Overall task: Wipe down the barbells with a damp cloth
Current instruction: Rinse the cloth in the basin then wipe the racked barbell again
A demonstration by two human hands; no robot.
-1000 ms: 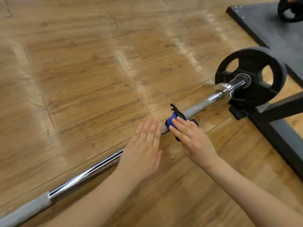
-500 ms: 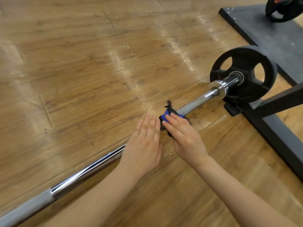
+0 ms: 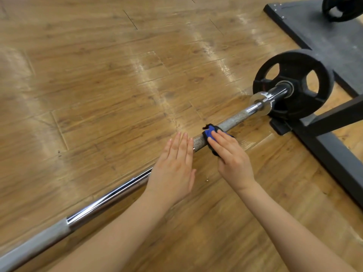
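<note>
Blue cloth (image 3: 209, 132) is pressed onto the bar's (image 3: 231, 121) rough section by the flat right hand (image 3: 229, 155). Bar lies on wooden floor (image 3: 117, 85), steadied, likely against rolling, by the flat left hand (image 3: 174, 165). Plate (image 3: 292, 83) fitted beyond.

Gym or weight room. Long chrome barbell (image 3: 110, 195) lying on a glossy wood-plank floor (image 3: 98, 75), black weight plate (image 3: 294, 83) with cut-out grips loaded on its sleeve. Dark steel rack base (image 3: 334, 146) just beside the plate, black rubber platform (image 3: 322, 32) behind it, second black plate (image 3: 342, 8) resting at the platform's far corner.
</note>
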